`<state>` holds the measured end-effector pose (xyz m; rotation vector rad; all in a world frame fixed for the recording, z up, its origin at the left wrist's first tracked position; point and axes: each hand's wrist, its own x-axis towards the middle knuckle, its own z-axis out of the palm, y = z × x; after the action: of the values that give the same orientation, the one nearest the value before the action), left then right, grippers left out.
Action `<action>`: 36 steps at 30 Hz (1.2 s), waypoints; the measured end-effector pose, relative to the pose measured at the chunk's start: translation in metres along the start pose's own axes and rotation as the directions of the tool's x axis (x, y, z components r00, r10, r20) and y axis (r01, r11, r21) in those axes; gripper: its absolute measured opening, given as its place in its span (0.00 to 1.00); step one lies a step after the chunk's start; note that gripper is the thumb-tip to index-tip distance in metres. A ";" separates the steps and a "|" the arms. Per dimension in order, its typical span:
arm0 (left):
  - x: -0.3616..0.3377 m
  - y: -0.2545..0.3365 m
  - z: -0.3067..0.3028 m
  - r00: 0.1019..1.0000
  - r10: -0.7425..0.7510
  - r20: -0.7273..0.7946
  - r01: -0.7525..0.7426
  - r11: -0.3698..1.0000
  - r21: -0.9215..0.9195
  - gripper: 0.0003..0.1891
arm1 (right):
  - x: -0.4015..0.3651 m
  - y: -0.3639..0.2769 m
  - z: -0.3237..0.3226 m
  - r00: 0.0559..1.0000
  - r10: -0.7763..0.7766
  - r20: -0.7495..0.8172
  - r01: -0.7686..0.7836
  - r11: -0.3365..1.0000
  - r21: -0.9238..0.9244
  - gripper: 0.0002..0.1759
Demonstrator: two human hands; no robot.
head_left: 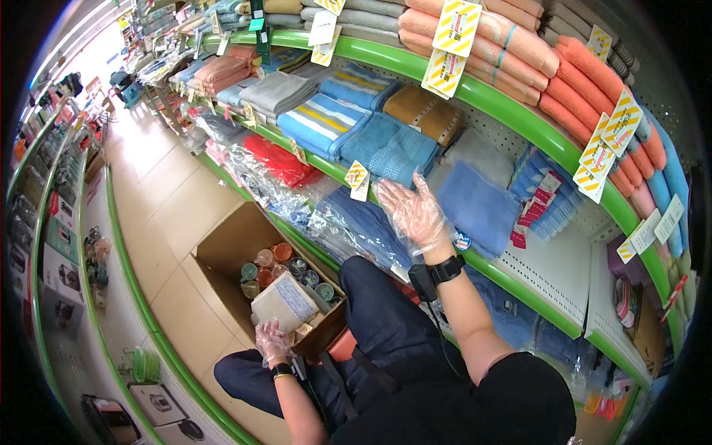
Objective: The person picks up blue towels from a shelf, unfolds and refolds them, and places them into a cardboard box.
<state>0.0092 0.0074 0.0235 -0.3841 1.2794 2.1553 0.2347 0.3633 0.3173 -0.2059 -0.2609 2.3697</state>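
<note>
We see the right hand (pixel 415 215) spread near the teal towel (pixel 386 148) on the shelf (pixel 552 271); the left hand (pixel 273 343) is by the beige towel (pixel 276 310) in the box (pixel 241 230), though we cannot tell its grip.

Remote view of a shop aisle: surrounding stock as I find it.
I record peach towels (pixel 519 46) stacked on the upper shelf, coral towels (pixel 584 63) beside them, and yellow-striped price tags (pixel 455 28) hanging in front. I note a red item (pixel 278 158) among plastic-wrapped stock on the lower level, a tiled floor (pixel 174 297) along the aisle, and, on the opposite shelving (pixel 111 304), printed cartons (pixel 61 271) and a green basket (pixel 146 365).
</note>
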 end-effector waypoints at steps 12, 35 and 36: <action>-0.013 0.007 0.015 0.999 -0.017 -0.035 0.015 0.998 -0.056 0.27 | 0.049 -0.022 0.015 0.946 -0.323 0.011 0.323 0.943 -0.078 0.34; -0.051 0.050 0.054 0.911 -0.068 0.407 0.194 0.942 -0.275 0.34 | -0.018 0.083 -0.051 0.830 0.455 0.323 0.142 0.388 -0.911 0.21; -0.020 0.031 0.012 0.905 -0.044 0.423 0.128 0.977 -0.173 0.35 | -0.025 0.099 -0.054 0.669 0.578 0.468 0.280 0.387 -0.878 0.19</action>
<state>0.0058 -0.0001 0.0619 -0.0450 0.7972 2.1439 0.1999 0.2829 0.2423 0.2828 -2.1156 2.0490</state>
